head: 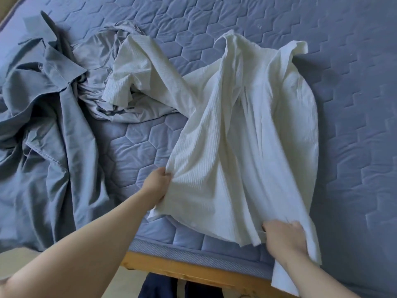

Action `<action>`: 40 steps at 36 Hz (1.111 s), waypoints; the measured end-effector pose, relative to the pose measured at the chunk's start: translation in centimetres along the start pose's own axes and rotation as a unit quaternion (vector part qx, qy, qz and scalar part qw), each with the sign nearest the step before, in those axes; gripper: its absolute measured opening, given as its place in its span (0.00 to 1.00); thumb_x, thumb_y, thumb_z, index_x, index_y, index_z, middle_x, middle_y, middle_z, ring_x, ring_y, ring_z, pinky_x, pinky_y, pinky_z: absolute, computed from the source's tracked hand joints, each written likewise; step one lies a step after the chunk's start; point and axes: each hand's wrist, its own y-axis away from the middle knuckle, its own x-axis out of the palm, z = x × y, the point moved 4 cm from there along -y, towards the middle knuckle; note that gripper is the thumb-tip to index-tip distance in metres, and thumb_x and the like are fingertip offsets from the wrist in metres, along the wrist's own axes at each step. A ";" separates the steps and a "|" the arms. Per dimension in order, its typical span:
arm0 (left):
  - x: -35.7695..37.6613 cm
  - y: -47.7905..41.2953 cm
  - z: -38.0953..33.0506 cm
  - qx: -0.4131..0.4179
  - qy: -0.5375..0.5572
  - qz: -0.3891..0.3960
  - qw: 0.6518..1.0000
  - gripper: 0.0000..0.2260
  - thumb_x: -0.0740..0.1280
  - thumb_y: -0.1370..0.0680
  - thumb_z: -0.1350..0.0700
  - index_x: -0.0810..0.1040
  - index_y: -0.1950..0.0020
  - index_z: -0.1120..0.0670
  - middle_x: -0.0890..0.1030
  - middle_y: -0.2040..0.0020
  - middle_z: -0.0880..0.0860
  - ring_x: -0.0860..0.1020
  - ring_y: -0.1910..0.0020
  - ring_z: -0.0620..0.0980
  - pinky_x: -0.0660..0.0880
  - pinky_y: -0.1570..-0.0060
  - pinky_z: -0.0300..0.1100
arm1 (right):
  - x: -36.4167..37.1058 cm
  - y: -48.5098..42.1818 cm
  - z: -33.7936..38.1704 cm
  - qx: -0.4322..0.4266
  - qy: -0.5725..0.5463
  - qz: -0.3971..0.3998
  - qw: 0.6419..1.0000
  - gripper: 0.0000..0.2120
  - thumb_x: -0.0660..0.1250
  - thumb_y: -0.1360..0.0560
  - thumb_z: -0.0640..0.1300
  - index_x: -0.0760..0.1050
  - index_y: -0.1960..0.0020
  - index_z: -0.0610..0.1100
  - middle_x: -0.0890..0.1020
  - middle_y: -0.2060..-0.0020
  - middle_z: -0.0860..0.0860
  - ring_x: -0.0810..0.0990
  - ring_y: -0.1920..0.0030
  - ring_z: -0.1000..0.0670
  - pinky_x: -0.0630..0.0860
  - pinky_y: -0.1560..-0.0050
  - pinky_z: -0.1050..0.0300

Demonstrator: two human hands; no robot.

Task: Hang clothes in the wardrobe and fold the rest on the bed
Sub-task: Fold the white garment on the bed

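Note:
A white ribbed shirt (242,130) lies spread lengthwise on the blue quilted mattress (354,125), collar end far from me, hem toward me. My left hand (158,182) pinches the shirt's left side edge near the hem. My right hand (284,237) grips the hem at the lower right, where the cloth hangs over the bed's near edge. One sleeve (126,72) stretches up and left onto a grey garment.
A heap of grey-blue clothes (43,117) covers the left part of the bed, with a lighter grey piece (101,61) beside it. The wooden bed frame (171,268) runs along the near edge. Dark fabric (159,287) shows below the frame.

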 end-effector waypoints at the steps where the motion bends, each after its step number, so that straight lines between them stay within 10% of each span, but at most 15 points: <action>1: 0.3 0.1 0.2 0.019 -0.071 -0.004 0.997 0.11 0.55 0.20 0.61 0.71 0.61 0.55 0.77 0.55 0.60 0.75 0.52 0.59 0.64 0.59 0.43 | -0.1 0.3 -0.8 0.004 0.036 0.011 0.999 0.13 0.54 0.25 0.38 0.73 0.50 0.51 0.78 0.47 0.52 0.74 0.41 0.49 0.66 0.48 0.58; 6: 1.7 0.9 1.4 0.014 -0.176 -0.014 0.984 0.11 0.53 0.21 0.62 0.63 0.64 0.55 0.70 0.63 0.51 0.67 0.61 0.52 0.62 0.62 0.44 | 0.8 -0.4 -2.0 -0.011 0.035 0.112 0.993 0.10 0.57 0.24 0.41 0.64 0.63 0.50 0.77 0.47 0.50 0.76 0.44 0.48 0.71 0.46 0.57; 10: 2.4 1.1 1.0 -0.049 -0.079 -0.003 0.996 0.11 0.55 0.19 0.53 0.71 0.42 0.55 0.74 0.49 0.52 0.72 0.52 0.54 0.64 0.55 0.42 | 1.2 -2.7 -0.2 0.007 -0.147 0.079 0.986 0.09 0.55 0.24 0.41 0.74 0.49 0.44 0.77 0.51 0.47 0.76 0.51 0.48 0.74 0.51 0.57; 14: 2.7 1.4 0.8 -0.079 -0.072 0.068 0.992 0.25 0.65 0.24 0.45 0.64 0.31 0.54 0.72 0.38 0.54 0.72 0.42 0.55 0.66 0.50 0.42 | -1.4 -3.7 1.0 0.056 -0.475 -0.093 0.873 0.10 0.54 0.21 0.41 0.72 0.58 0.40 0.77 0.58 0.43 0.73 0.60 0.45 0.67 0.60 0.56; 17: 2.3 1.5 1.5 -0.074 -0.084 0.086 0.990 0.15 0.65 0.24 0.56 0.70 0.39 0.56 0.74 0.48 0.53 0.73 0.53 0.50 0.69 0.56 0.40 | -2.0 -4.2 2.9 0.042 -0.609 -0.054 0.791 0.11 0.60 0.22 0.52 0.68 0.51 0.44 0.76 0.55 0.45 0.76 0.56 0.44 0.71 0.56 0.55; 23: 1.5 2.9 1.9 -0.130 0.114 0.133 0.976 0.11 0.57 0.21 0.66 0.70 0.39 0.63 0.74 0.63 0.54 0.73 0.67 0.48 0.73 0.73 0.37 | -0.4 -3.9 3.8 -0.018 -0.453 -0.002 0.891 0.07 0.61 0.24 0.36 0.76 0.54 0.43 0.80 0.61 0.47 0.77 0.62 0.49 0.72 0.64 0.61; 29: 1.2 1.8 3.1 -0.100 -0.091 0.100 0.986 0.22 0.64 0.22 0.47 0.65 0.33 0.55 0.73 0.44 0.53 0.74 0.48 0.53 0.72 0.52 0.44 | -0.4 -3.5 3.4 0.019 -0.590 -0.033 0.806 0.13 0.63 0.23 0.51 0.66 0.43 0.45 0.73 0.56 0.53 0.74 0.56 0.51 0.73 0.51 0.53; 32: 2.3 1.7 2.7 -0.068 -0.146 0.155 0.975 0.32 0.71 0.27 0.49 0.58 0.29 0.55 0.71 0.42 0.52 0.71 0.47 0.51 0.68 0.53 0.40 | -1.8 -4.8 4.7 -0.015 -0.566 -0.050 0.823 0.26 0.66 0.24 0.45 0.60 0.30 0.45 0.72 0.48 0.51 0.73 0.49 0.49 0.70 0.49 0.55; 36: 2.8 1.3 3.8 -0.053 -0.301 0.164 0.938 0.27 0.68 0.28 0.58 0.59 0.34 0.56 0.68 0.58 0.48 0.69 0.55 0.49 0.67 0.59 0.38 | -1.9 -6.6 5.4 0.015 -0.492 -0.051 0.869 0.07 0.61 0.27 0.34 0.72 0.50 0.41 0.78 0.53 0.43 0.75 0.57 0.45 0.70 0.58 0.57; 40: 1.9 1.0 4.5 -0.072 -0.281 0.118 0.950 0.14 0.59 0.24 0.59 0.67 0.39 0.55 0.72 0.52 0.52 0.71 0.53 0.52 0.68 0.55 0.39 | 0.6 -6.4 3.1 0.124 -0.561 -0.059 0.816 0.08 0.60 0.27 0.33 0.77 0.52 0.36 0.80 0.59 0.41 0.78 0.59 0.42 0.75 0.58 0.54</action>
